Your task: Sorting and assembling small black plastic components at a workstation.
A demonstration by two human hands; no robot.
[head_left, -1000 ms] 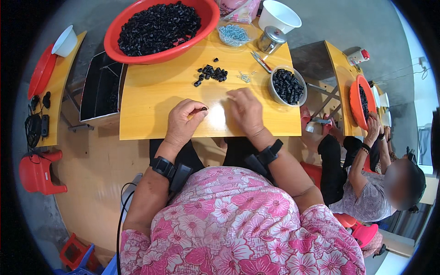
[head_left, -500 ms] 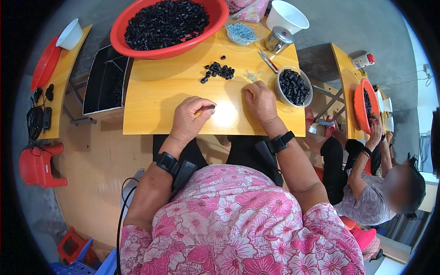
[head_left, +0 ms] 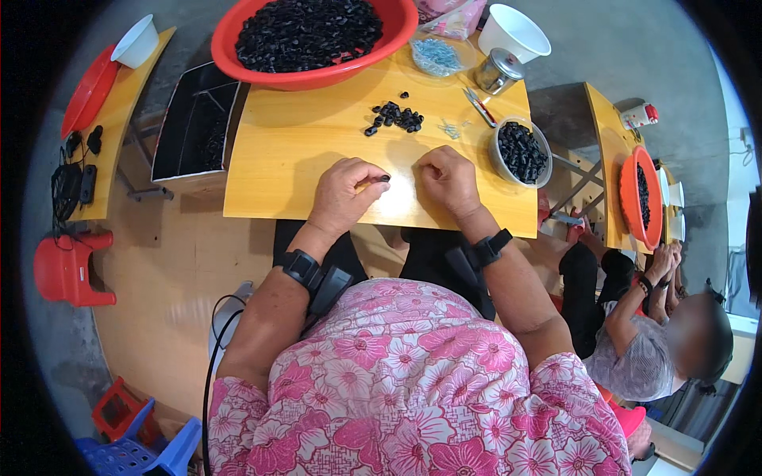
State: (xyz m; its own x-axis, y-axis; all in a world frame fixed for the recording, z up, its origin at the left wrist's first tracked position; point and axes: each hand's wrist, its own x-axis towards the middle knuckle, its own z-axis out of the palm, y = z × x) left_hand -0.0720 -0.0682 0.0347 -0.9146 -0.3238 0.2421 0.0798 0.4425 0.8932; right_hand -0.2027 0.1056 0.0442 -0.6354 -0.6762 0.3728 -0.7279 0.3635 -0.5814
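My left hand (head_left: 345, 190) pinches a small black plastic piece (head_left: 386, 178) between thumb and fingertips, above the near part of the yellow table (head_left: 278, 186). To its right, my right hand (head_left: 450, 181) is closed with its fingertips pressed together; whatever may be in them is too small or hidden. A gap separates the two hands. Beyond them lies a loose pile of black pieces (head_left: 397, 117), and beside it a few small silvery screws (head_left: 450, 128). A round tub (head_left: 548, 168) filled with black pieces stands right of my right hand.
A large red basin (head_left: 317, 78) heaped with black pieces fills the table's far left. Far right stand a clear bowl of screws (head_left: 435, 57), a lidded metal cup (head_left: 500, 71), a white bowl (head_left: 516, 33) and a red-handled tool (head_left: 479, 106). Another person sits at right.
My right hand has moved away from the loose screws, closer to my left hand. The left still pinches the black piece. The other person's hands have drawn back from their orange basin. The view has shifted slightly.
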